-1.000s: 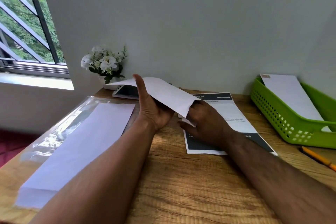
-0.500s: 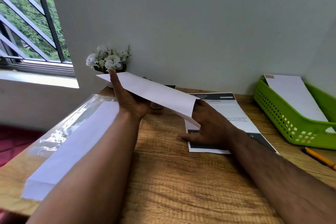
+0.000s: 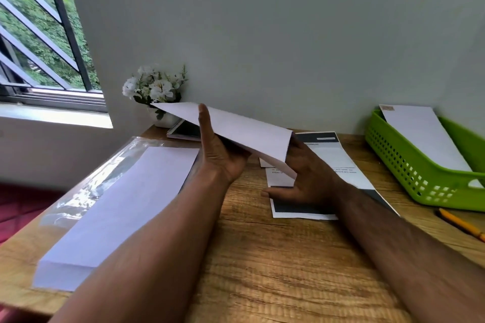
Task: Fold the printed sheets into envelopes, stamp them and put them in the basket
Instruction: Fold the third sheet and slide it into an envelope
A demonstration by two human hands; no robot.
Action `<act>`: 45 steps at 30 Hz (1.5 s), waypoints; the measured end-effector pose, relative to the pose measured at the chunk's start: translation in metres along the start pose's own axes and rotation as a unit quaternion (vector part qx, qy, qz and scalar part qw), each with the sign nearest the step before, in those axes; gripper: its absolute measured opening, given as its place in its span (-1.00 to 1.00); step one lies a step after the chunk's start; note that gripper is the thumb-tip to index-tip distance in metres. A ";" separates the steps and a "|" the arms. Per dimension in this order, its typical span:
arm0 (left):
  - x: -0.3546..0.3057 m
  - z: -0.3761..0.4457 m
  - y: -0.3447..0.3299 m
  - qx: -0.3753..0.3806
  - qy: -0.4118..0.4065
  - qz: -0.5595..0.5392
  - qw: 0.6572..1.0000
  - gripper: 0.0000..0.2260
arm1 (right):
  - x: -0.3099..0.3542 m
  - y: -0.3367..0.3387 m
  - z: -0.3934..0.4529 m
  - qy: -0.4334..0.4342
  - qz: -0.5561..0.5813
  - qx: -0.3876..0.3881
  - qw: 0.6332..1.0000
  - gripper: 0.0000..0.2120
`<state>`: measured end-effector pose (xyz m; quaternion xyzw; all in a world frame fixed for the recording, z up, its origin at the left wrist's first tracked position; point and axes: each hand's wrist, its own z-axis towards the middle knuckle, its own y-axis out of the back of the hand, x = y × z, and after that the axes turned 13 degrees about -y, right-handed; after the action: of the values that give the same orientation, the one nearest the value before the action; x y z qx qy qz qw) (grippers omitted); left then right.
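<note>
I hold a white envelope (image 3: 231,131) up off the tabletop (image 3: 262,270), tilted so its far left corner rises in front of the flowers (image 3: 154,86) and its near right end dips toward my right hand (image 3: 307,178). My left hand (image 3: 220,157) has it in a grip from below, thumb laid up over the top face and fingers curled beneath. My right hand is at the envelope's open end: the fingers run in under or into the mouth where I cannot see them, the thumb stretches out low to the left, and whether that grip is closed on the paper I cannot tell. Under my right hand a printed sheet (image 3: 328,162) with dark bands lies flat on the tabletop. At the left lies a stack of blank envelopes (image 3: 120,207), half out of a clear plastic wrapper (image 3: 86,186). At the far right stands the green basket (image 3: 409,170), with one stamped envelope (image 3: 425,136) leaning inside it. A yellow pencil (image 3: 462,224) lies just near of the basket, and a spiral notebook (image 3: 183,131) sits beside the flower pot at the far edge
</note>
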<state>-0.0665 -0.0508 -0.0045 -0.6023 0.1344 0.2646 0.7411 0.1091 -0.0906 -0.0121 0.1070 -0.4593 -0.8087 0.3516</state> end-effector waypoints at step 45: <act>-0.003 0.027 0.032 -0.051 -0.023 -0.096 0.994 -0.25 | -0.036 0.038 -0.001 -0.451 0.563 0.040 0.692 -0.73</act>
<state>-0.0897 -0.0209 -0.0233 -0.6435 0.0457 0.2125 0.7339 0.1543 -0.0796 0.0133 -0.5351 -0.5685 -0.3912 0.4872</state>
